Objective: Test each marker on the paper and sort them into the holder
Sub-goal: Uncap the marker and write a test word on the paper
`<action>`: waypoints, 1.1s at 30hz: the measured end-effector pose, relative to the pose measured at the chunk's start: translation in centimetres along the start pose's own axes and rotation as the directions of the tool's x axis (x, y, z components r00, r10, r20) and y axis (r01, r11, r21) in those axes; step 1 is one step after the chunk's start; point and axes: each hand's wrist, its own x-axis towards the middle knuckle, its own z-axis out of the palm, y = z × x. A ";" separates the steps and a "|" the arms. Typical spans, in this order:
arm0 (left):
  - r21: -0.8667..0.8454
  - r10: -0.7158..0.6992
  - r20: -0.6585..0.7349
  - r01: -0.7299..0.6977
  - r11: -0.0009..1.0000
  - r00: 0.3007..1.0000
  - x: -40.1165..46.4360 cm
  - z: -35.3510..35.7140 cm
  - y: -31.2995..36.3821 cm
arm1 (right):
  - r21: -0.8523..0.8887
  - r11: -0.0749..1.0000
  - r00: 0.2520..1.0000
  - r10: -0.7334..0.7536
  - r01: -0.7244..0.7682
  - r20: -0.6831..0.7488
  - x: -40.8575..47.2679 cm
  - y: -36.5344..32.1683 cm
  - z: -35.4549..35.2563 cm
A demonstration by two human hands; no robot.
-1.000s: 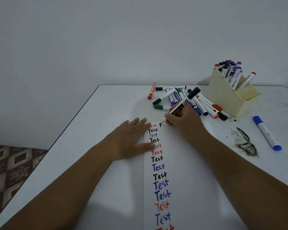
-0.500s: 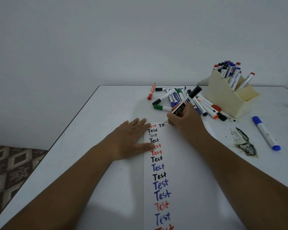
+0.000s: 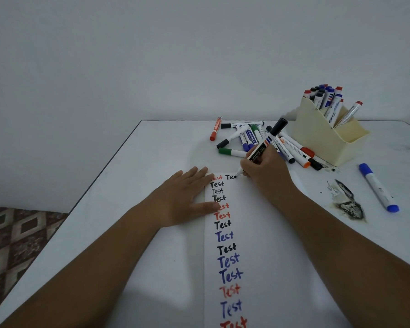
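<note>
My right hand grips a black marker, its cap stuck on the back end and its tip on the paper beside the letters "Te". A column of "Test" words in black, red and blue runs down the sheet. My left hand lies flat with straight fingers on the paper's left edge. A pile of several capped markers lies behind my right hand. The cream holder at the back right has several markers standing in it.
A blue marker lies alone at the right. A dark stained patch marks the white table next to it. An orange marker lies left of the pile. Patterned floor shows past the table's left edge.
The right hand has written on from "T" to "Te" in black at the top of the paper, and the marker has tilted more upright. The left hand has stayed in place.
</note>
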 end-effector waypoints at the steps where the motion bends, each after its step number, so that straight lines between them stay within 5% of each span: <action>1: 0.002 -0.001 0.002 0.001 1.000 1.000 0.0 0.0 0.0 | -0.002 1.000 1.000 0.003 -0.003 -0.005 0.0 0.0 0.0; 24: -0.008 -0.002 -0.001 0.002 1.000 1.000 -0.1 -0.2 0.2 | 0.005 1.000 0.998 -0.013 0.013 -0.054 0.1 0.2 0.1; 30: -0.018 -0.008 -0.009 0.008 1.000 1.000 0.1 -0.1 0.1 | 0.221 0.975 0.990 0.018 0.013 -0.139 -0.2 -0.4 -0.3; 33: -0.035 -0.008 -0.013 0.007 0.999 1.000 0.2 -0.1 0.0 | 0.173 0.979 0.984 -0.084 0.112 -0.159 -0.2 -0.8 -0.9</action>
